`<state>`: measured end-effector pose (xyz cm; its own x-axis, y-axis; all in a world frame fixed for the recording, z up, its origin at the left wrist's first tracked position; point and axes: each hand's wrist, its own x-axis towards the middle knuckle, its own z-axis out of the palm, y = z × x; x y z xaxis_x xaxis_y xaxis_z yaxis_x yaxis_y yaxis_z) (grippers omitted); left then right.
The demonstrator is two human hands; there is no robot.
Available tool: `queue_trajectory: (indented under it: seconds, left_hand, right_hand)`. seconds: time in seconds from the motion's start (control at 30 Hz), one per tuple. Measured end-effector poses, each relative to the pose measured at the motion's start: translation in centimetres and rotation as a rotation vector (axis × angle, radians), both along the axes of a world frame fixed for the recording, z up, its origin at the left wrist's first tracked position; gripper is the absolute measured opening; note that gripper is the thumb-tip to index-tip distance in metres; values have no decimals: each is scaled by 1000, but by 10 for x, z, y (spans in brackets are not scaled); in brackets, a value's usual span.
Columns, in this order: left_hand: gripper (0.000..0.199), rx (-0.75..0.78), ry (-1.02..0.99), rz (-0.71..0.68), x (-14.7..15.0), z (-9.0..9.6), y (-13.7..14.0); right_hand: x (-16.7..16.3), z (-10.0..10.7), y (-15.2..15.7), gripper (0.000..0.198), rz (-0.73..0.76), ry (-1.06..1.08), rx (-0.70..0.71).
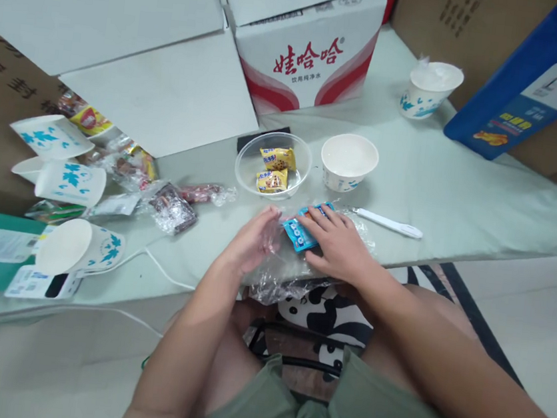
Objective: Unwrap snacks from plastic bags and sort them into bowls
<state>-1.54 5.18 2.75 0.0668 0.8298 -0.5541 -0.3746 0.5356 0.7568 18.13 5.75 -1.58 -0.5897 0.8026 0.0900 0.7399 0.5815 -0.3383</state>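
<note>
A small blue snack packet (300, 236) lies near the table's front edge on crumpled clear plastic wrap (272, 287). My right hand (341, 244) rests over its right part, fingers stretched out and pressing flat on it. To the left, my left hand (253, 238) has its fingers curled together on the edge of the plastic wrap; the fingertips are partly hidden. Just beyond my hands stands a clear round plastic bowl (245, 173) with two yellow snack packets (272, 181) inside. Beside that bowl is a white paper bowl (347, 170).
A white-handled knife-like tool (390, 223) lies to the right. Several paper cups (71, 183), wrapped snacks (174, 207) and a white cable (165, 272) occupy the left. White cartons (306, 58) line the back. At the right stand another paper cup (425, 91) and a blue jug (529, 83).
</note>
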Motion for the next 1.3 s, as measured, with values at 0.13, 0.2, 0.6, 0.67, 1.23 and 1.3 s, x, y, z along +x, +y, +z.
queue_trajectory:
  seconds: [0.13,0.2,0.6,0.67,1.23,1.3]
  left_hand:
    - [13,-111,-180,81,-3,7,10]
    - [12,-136,-221,98,-5,9,13]
    - [15,-60,-142,69,-5,4,9]
    - [15,-44,-172,76,-3,5,7]
    - [27,-42,91,28,-8,5,-1]
    - [24,-35,213,43,-16,2,-2]
  right_hand:
    - [2,2,3,63,-14,63,24]
    - [4,1,8,59,-40,142,21]
    - [7,-2,16,56,-96,436,-18]
    - [6,-2,17,54,-119,459,-30]
    - [12,-3,20,38,-422,714,-194]
    - [19,-4,21,37,-560,869,-278]
